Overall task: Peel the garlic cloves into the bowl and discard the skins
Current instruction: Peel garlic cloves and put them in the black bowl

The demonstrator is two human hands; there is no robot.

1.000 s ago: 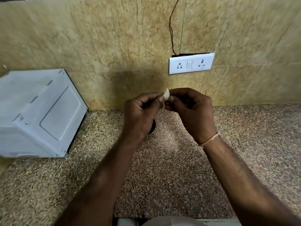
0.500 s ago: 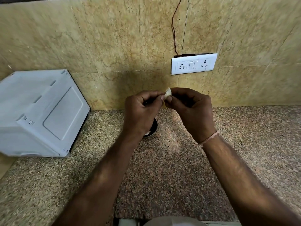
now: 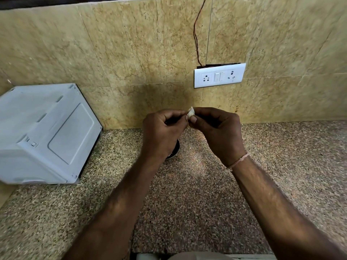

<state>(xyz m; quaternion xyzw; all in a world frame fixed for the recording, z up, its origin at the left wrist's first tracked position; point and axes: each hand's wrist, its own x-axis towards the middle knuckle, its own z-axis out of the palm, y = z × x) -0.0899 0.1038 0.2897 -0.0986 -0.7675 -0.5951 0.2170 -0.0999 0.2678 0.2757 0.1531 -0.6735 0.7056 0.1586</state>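
Little is being shifted since a second ago: the clove is still being pinched between curled fingers of the left hand and right hand above the bowl, peeling is judged underway, and skin removal is being called for next.

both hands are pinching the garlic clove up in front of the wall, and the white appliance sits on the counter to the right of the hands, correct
Not quite. The head view shows the white appliance on the counter to the left of the hands, not the right. The rest holds: the left hand and right hand both pinch the garlic clove up in front of the wall.
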